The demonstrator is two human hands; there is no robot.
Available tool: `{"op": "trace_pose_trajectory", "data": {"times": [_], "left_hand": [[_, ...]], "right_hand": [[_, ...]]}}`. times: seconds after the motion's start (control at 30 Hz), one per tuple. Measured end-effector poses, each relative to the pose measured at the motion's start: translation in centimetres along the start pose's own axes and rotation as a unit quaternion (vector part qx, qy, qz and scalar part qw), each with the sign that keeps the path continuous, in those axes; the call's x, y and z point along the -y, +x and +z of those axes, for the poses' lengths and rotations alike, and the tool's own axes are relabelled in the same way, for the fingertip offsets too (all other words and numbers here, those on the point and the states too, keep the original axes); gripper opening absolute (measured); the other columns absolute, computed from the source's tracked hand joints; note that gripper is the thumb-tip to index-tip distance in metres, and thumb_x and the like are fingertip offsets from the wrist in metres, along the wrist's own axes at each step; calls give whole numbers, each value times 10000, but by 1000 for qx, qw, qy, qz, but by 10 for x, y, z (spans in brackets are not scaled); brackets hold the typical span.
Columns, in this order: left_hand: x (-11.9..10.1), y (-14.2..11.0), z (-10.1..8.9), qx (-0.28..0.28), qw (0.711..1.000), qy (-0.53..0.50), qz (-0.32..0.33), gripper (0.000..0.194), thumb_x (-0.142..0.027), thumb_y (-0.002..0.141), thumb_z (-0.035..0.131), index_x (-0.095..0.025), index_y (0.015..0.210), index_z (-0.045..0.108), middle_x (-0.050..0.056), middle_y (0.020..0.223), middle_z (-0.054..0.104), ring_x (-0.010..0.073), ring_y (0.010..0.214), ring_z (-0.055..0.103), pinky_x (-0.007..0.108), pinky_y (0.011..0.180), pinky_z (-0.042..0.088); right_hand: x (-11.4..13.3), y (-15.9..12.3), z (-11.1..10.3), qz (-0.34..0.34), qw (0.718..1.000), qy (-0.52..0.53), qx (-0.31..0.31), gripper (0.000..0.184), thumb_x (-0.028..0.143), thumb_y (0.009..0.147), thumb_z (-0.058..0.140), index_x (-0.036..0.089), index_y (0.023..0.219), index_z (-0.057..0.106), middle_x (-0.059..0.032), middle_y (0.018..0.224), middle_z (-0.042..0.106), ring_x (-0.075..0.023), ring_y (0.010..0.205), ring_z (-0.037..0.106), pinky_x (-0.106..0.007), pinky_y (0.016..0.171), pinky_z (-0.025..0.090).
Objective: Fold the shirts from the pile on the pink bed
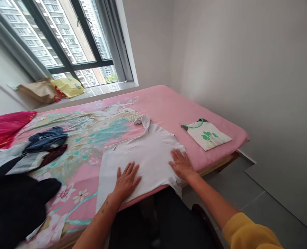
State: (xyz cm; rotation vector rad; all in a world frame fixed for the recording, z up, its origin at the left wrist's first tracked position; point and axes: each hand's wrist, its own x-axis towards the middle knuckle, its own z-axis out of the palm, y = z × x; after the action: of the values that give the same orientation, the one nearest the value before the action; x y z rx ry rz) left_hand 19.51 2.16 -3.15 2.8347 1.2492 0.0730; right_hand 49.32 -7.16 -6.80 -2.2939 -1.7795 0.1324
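Observation:
A white shirt (150,155) lies spread out sideways on the bed, its collar end toward the right and one sleeve hanging over the front edge. On its lower left part my left hand (127,180) rests flat with the fingers apart. Near the shoulder end, my right hand (180,162) presses flat on the cloth, fingers stretched out. Neither hand grips anything. To the right of the shirt sits a folded white T-shirt (207,135) with a green neckline and a green print.
Loose clothes lie at the left: a black garment (15,204), blue denim (48,138) and a magenta cloth (8,129). The pink flowered bed sheet (163,100) reaches the wall. A brown paper bag (39,90) and yellow bag (69,87) stand on the windowsill.

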Motion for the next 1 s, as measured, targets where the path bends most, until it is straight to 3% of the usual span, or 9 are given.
{"op": "trace_pose_trajectory", "data": {"times": [0.1,0.2,0.3,0.37,0.47,0.53,0.67,0.8,1.0], "left_hand": [[49,-72,13,-2,993,35,-113,608,-516,892,318,-251,1436,262,50,1510,236,240,1386,212,540,1108,41],[84,-127,19,-23,983,66,-171,601,-490,891,327,-229,1431,281,57,1497,272,235,1386,211,529,1110,26],[84,-154,24,-68,975,74,-199,548,-446,909,314,-228,1412,329,60,1475,327,228,1377,238,522,1110,36],[74,-163,28,-106,970,71,-206,522,-426,917,311,-227,1397,359,74,1455,365,235,1362,274,532,1103,52],[61,-174,32,-143,971,64,-179,546,-466,876,414,-245,1375,401,100,1441,385,275,1345,302,562,1088,64],[58,-180,34,-151,975,60,-151,539,-464,841,486,-277,1345,444,104,1441,385,294,1341,308,573,1080,81],[61,-186,35,-165,976,48,-134,445,-374,848,496,-315,1289,509,99,1405,440,291,1316,356,566,1072,123],[62,-183,40,-206,967,46,-142,407,-372,849,498,-313,1248,552,101,1378,472,293,1297,386,566,1075,100],[60,-182,43,-233,962,39,-136,397,-398,844,506,-300,1223,578,106,1354,499,295,1282,406,547,1086,74]], "right_hand": [[-49,-25,9,73,995,-16,-62,589,444,911,272,185,1440,254,-86,1497,255,-250,1377,188,-551,1093,79],[-78,-59,18,90,984,16,-151,597,469,911,260,172,1428,270,-100,1482,284,-258,1380,176,-542,1102,87],[-77,-99,44,98,958,130,-238,662,496,880,319,122,1422,252,-145,1491,233,-277,1381,172,-510,1104,167],[-69,-125,70,139,925,253,-249,697,495,842,372,110,1410,254,-172,1449,303,-283,1338,286,-478,1071,277],[-59,-153,105,218,866,416,-173,665,463,764,436,155,1346,346,-144,1266,521,-262,1186,495,-415,1002,395],[-56,-156,111,227,844,468,-132,642,435,704,480,178,1288,411,-129,1224,557,-260,1151,527,-395,994,407],[-52,-128,80,213,830,508,-85,636,347,603,525,175,1214,489,-136,1272,535,-287,1190,490,-408,1015,372],[-41,-100,47,170,832,528,-21,557,321,572,536,149,1100,582,-130,1163,617,-296,1113,535,-411,980,381],[-24,-113,46,132,795,570,158,448,394,588,598,156,960,679,-88,995,689,-275,994,591,-374,890,425]]}}
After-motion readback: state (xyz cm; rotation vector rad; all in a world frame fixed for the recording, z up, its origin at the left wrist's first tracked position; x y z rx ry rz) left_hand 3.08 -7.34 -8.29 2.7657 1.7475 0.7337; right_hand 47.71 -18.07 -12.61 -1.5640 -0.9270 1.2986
